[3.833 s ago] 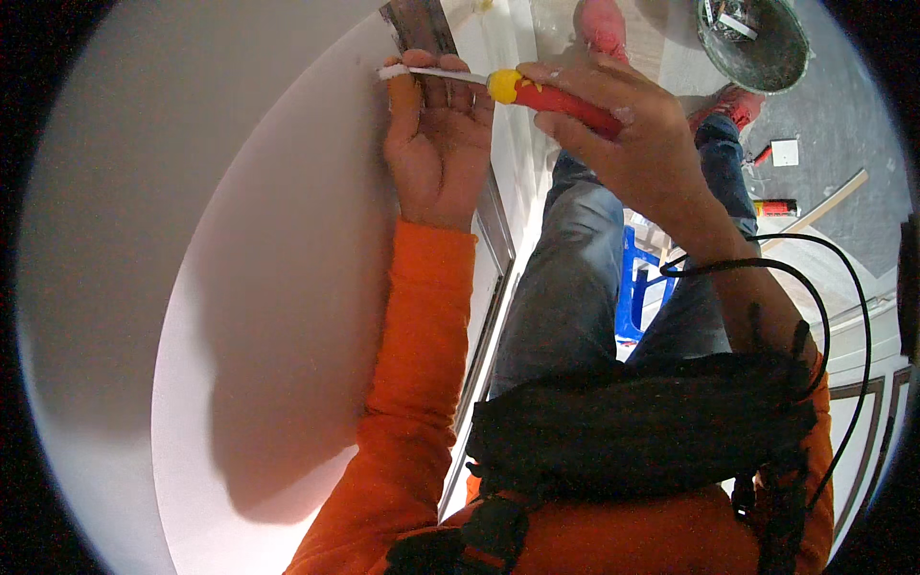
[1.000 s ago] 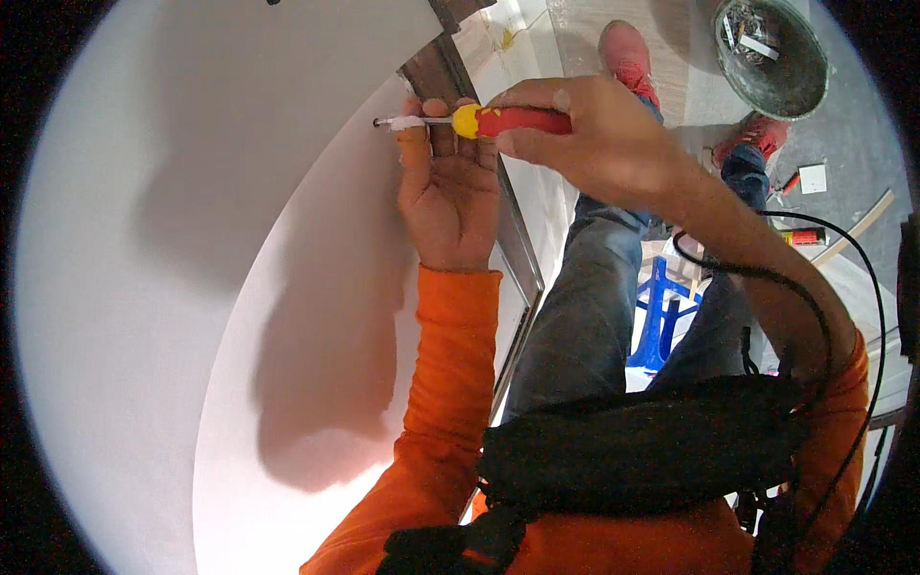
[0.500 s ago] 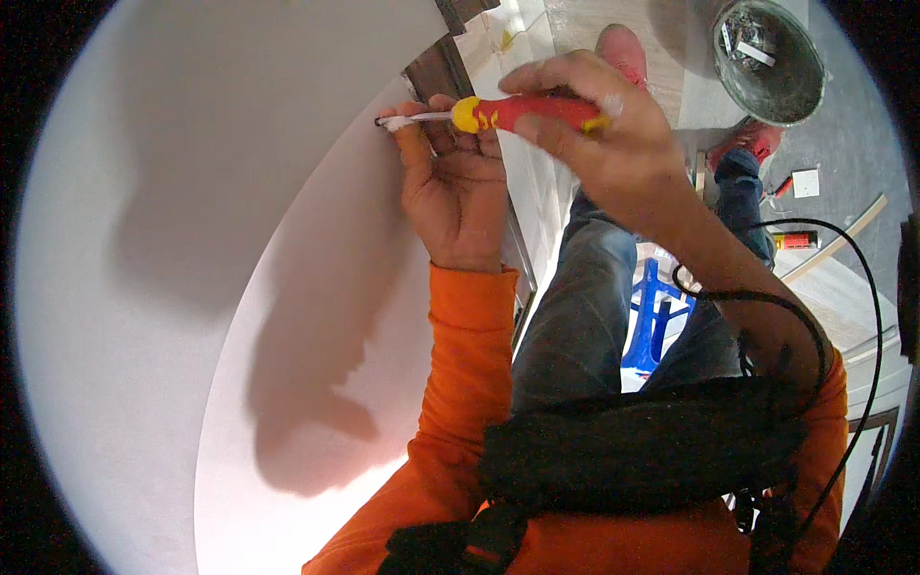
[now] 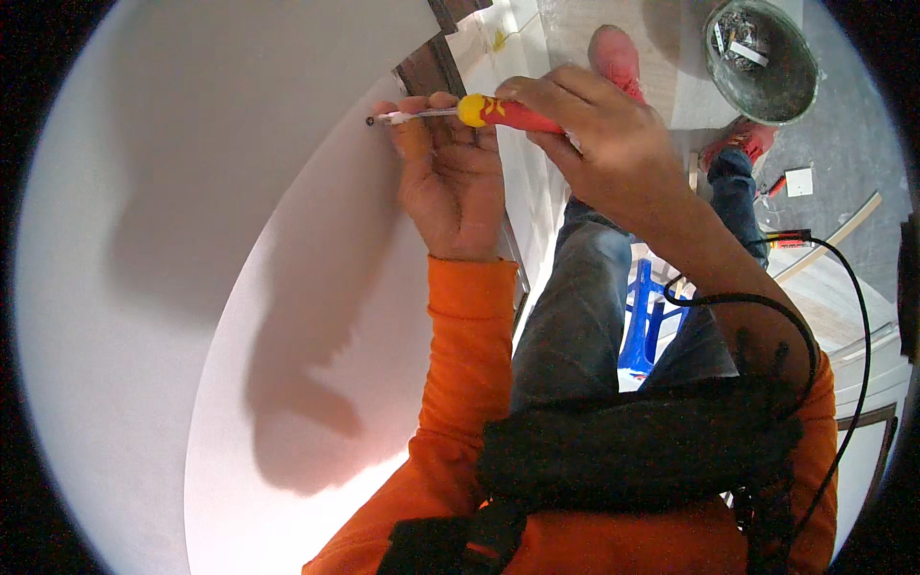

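My right hand [image 4: 609, 139] is closed round the red-and-yellow handle of a screwdriver [image 4: 517, 114], its butt end hidden in the palm. The metal shaft runs left, across the fingers of my left hand [image 4: 450, 182]. That hand is palm up, with thumb and curled fingers closed about the shaft near its tip. A small white piece or smear [image 4: 395, 118] shows at the thumb; which it is I cannot tell. Just past it, a small dark round spot [image 4: 370, 121], a screw head or hole, sits at the pale wall surface [image 4: 316, 192].
A dark bucket [image 4: 800, 81] with scraps inside stands at the far right. On the floor lie a white square plate [image 4: 798, 182], a red-handled tool [image 4: 776, 186] and a wooden strip [image 4: 843, 230]. A blue stool [image 4: 637, 331] is below my legs. A black cable [image 4: 862, 335] loops by my right arm.
My right hand has closed further over the screwdriver handle, covering its end, after its fingers were more spread. The left hand stays by the shaft; the view has shifted slightly.
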Available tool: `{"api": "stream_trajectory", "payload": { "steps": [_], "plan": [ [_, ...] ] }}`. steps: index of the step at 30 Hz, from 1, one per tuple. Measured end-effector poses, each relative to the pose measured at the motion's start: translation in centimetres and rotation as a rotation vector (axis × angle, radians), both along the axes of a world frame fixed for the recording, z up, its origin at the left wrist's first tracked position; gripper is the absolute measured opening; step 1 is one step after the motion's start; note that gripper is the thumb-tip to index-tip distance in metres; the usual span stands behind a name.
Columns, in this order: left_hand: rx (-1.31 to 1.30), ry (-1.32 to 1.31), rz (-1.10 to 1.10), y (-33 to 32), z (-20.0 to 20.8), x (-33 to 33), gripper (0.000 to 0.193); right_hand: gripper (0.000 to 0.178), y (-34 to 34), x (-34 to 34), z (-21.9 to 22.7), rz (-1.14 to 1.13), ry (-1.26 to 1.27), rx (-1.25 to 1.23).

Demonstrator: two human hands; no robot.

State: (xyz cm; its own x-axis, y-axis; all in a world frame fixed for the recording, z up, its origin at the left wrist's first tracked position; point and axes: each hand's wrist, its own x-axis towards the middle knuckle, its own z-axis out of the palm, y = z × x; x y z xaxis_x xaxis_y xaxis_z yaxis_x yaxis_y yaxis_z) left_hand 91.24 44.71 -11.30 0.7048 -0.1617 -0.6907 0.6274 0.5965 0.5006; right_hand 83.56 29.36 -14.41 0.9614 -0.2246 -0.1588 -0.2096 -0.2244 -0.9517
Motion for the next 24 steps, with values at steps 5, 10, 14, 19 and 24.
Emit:
{"api": "stream_trajectory", "payload": {
  "steps": [5,10,14,19,24],
  "plan": [
    [0.111,0.076,0.11,-0.9,0.6,0.0,0.02,0.036,0.5,-2.2,-1.4,-0.089,0.05,0.069],
    [0.009,0.131,0.217,-0.7,0.3,1.1,0.022,0.038,0.2,-5.8,-1.7,-0.139,0.312,0.239],
    [-0.05,0.2,0.246,-0.7,0.8,2.0,0.018,0.039,-0.5,-7.7,-2.2,-0.158,0.393,0.242],
    [0.156,0.031,0.2,-2.3,0.2,0.7,0.022,0.038,-0.9,-8.7,-2.3,-0.179,0.383,0.297],
    [0.319,0.001,-0.074,-0.8,0.7,-1.1,0.03,0.04,-0.3,-4.6,-0.8,-0.078,0.039,0.257]
  ]
}}
